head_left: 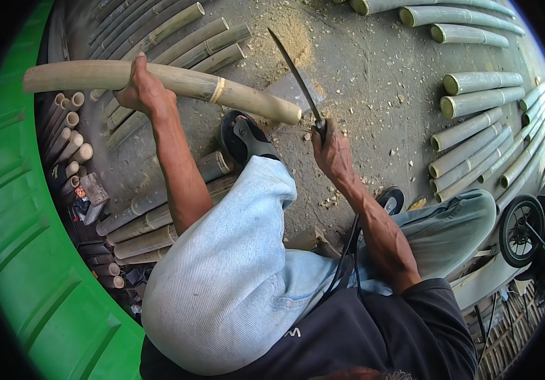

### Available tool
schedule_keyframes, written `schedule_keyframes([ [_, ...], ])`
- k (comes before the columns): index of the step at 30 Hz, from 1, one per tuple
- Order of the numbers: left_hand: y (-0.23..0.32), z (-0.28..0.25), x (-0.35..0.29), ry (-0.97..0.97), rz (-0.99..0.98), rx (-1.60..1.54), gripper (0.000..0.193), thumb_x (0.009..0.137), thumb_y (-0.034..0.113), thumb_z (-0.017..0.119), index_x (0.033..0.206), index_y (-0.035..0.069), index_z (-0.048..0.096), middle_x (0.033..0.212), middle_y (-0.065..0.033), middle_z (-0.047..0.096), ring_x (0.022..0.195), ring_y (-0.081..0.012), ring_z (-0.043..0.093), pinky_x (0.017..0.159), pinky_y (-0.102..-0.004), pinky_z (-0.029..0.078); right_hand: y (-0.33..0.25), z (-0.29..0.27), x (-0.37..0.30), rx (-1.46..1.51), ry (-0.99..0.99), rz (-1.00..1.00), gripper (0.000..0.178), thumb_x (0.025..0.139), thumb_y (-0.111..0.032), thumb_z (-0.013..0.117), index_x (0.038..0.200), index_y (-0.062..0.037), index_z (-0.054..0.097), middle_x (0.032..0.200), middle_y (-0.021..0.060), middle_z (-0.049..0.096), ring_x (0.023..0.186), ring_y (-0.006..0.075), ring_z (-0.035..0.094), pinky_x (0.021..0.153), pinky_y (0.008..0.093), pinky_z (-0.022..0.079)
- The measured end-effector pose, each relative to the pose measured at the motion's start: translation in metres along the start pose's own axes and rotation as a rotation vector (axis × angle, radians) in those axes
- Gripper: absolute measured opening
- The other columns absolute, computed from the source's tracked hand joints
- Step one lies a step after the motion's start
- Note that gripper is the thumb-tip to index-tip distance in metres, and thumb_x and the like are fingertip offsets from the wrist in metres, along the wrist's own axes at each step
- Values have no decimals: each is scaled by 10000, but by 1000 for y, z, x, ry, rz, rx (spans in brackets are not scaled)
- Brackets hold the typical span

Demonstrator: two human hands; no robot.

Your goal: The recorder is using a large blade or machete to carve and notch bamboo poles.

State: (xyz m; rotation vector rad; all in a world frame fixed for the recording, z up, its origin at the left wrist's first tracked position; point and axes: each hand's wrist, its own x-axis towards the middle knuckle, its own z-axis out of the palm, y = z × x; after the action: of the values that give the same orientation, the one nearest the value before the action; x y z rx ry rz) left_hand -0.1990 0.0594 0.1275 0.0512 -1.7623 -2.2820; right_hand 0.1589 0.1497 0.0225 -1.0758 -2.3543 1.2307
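Note:
Across the upper left lies a thick pale bamboo pole (184,80), gripped near its middle by my left hand (148,88). Its cut right end, just past a ringed joint, reaches the space over the ground in front of my sandalled foot (245,134). My right hand (334,149) is closed round the dark handle of a long curved knife (298,77). The blade points up and away to the left, its lower part close beside the pole's end but seemingly apart from it. Beneath that end a flat grey slab (294,90) rests on the ground.
Wood shavings (290,38) litter the concrete floor. Bamboo poles lie in rows at the right (472,136) and upper left (203,44), and beside my left leg (146,221). A green ribbed panel (32,253) borders the left. A wheel (522,229) stands at the right.

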Motion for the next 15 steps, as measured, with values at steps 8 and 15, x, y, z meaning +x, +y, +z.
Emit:
schedule_keyframes([
  [8, 17, 15, -22, 6, -6, 53, 529, 788, -12, 732, 1184, -247, 471, 1133, -304, 603, 937, -345, 688, 786, -453, 601, 37, 26, -6, -207, -149, 105, 263, 970, -200, 594, 1019, 19, 458, 673, 249, 625, 628, 444, 655, 546, 502, 493],
  [15, 17, 7, -19, -2, 9, 80, 532, 797, -21, 716, 1214, -237, 466, 1143, -307, 601, 978, -340, 675, 843, -435, 580, -38, -14, 15, 77, 100, -90, 204, 933, -93, 631, 1017, 7, 474, 700, 238, 632, 593, 419, 656, 502, 470, 482],
])
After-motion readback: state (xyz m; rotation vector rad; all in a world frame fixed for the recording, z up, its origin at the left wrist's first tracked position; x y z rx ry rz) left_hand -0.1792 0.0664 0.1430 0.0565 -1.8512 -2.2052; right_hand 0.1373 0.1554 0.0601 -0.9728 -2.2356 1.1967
